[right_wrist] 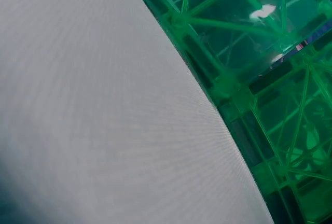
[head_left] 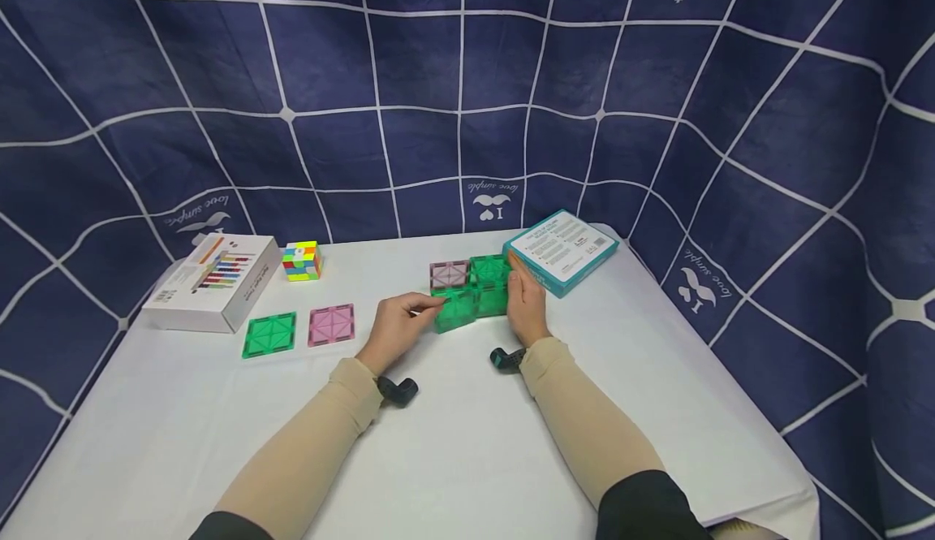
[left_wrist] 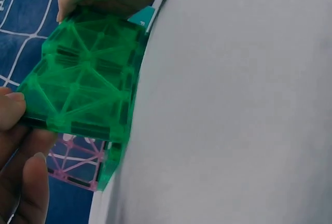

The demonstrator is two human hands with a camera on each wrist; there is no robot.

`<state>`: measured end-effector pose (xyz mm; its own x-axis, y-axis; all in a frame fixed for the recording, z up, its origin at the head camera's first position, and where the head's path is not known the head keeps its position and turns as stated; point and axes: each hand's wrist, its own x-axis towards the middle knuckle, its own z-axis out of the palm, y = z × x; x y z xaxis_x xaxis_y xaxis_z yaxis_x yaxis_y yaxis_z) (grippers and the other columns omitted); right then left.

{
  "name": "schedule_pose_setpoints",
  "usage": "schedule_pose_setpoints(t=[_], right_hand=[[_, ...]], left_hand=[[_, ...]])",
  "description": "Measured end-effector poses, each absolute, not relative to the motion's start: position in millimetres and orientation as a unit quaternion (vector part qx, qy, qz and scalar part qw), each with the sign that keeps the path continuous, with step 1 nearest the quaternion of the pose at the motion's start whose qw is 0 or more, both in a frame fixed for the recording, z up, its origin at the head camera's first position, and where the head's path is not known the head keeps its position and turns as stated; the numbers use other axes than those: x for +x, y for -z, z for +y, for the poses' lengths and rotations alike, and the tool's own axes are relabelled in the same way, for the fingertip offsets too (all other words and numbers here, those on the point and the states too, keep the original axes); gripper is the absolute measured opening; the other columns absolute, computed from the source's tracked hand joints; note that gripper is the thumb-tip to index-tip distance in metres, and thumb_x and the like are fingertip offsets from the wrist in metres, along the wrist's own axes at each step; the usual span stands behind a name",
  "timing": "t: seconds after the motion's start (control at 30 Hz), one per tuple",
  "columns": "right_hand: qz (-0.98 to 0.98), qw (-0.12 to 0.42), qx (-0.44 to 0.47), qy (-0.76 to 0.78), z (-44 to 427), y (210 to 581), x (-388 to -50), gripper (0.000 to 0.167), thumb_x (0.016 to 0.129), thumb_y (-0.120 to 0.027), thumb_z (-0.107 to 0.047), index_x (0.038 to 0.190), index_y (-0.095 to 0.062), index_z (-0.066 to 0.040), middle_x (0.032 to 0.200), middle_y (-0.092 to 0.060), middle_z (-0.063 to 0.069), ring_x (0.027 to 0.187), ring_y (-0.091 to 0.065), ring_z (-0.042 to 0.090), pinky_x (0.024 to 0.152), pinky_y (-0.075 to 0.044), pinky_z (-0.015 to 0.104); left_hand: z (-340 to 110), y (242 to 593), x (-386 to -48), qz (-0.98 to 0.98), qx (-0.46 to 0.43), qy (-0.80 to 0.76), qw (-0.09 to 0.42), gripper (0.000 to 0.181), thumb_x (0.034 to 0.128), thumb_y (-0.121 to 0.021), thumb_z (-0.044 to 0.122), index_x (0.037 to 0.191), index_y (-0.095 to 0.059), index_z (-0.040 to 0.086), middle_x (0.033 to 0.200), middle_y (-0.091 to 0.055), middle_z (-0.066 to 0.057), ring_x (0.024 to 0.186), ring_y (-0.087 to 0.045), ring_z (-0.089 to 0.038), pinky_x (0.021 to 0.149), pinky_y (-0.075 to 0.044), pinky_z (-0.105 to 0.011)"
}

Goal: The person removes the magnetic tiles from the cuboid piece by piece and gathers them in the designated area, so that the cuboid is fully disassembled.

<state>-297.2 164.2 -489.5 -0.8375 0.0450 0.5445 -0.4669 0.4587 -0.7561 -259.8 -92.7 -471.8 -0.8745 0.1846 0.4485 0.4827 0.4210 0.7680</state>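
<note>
Fingers (left_wrist: 10, 112) of left hand (head_left: 397, 325) and right hand (head_left: 527, 306) on green tiles (head_left: 457, 309).

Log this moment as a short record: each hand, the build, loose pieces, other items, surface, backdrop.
Left hand: the left hand pinches the build's near left edge
Right hand: the right hand rests against the build's right side
Build: green tile build with a pink panel
Loose pieces: green tile and pink tile, flat, apart
Left items: white box, puzzle cube
Right item: teal-edged box
Surface: white-covered table
Backdrop: blue curtain with white lines
</note>
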Motion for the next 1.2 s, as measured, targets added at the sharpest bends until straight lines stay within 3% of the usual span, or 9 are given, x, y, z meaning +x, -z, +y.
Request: schedule_pose_setpoints(t=[0.3,0.5,0.63,0.93,1.2], right_hand=[[-0.812,0.26,0.131,-0.506,164,492,-299,0.048,0.114,-0.033,-0.025,0.153,-0.045,0.0,0.159,-0.045,0.017,0.15,-0.037,0.039,0.125,-0.027,0.046],[-0.81,0.258,0.136,-0.508,164,492,-298,0.048,0.114,-0.033,-0.026,0.154,-0.045,-0.001,0.158,-0.045,0.02,0.15,-0.037,0.039,0.125,-0.028,0.046],[-0.809,0.261,0.136,-0.509,164,492,-298,0.049,0.114,-0.032,-0.027,0.153,-0.045,0.0,0.158,-0.045,0.019,0.15,-0.037,0.039,0.125,-0.027,0.045],[-0.809,0.265,0.134,-0.507,165,492,-298,0.047,0.114,-0.034,-0.024,0.153,-0.046,0.0,0.158,-0.046,0.018,0.149,-0.039,0.038,0.125,-0.029,0.046],[-0.811,0.269,0.133,-0.502,165,490,-298,0.047,0.114,-0.034,-0.022,0.151,-0.046,0.004,0.158,-0.047,0.017,0.149,-0.039,0.039,0.125,-0.029,0.046]], left_hand=[[-129,452,-267,-0.829,-0.166,0.525,0.097,0.018,0.0953,-0.076,0.023,0.11,-0.081,0.013,0.103,-0.079,-0.005,0.087,-0.074,-0.013,0.076,-0.058,-0.024],[-187,445,-275,-0.871,-0.097,0.478,0.06,0.024,0.0982,-0.072,0.032,0.115,-0.079,0.017,0.11,-0.077,-0.005,0.093,-0.071,-0.017,0.079,-0.056,-0.026],[-211,452,-278,-0.887,-0.078,0.451,0.055,0.026,0.1006,-0.069,0.031,0.118,-0.078,0.013,0.114,-0.077,-0.008,0.098,-0.069,-0.022,0.083,-0.057,-0.031],[-206,471,-286,-0.912,-0.085,0.396,0.065,0.026,0.1027,-0.065,0.021,0.123,-0.074,0.007,0.119,-0.074,-0.016,0.113,-0.067,-0.034,0.098,-0.053,-0.052],[-199,481,-291,-0.921,-0.093,0.37,0.075,0.028,0.1044,-0.062,0.022,0.126,-0.072,0.008,0.122,-0.073,-0.015,0.113,-0.067,-0.033,0.098,-0.053,-0.052]])
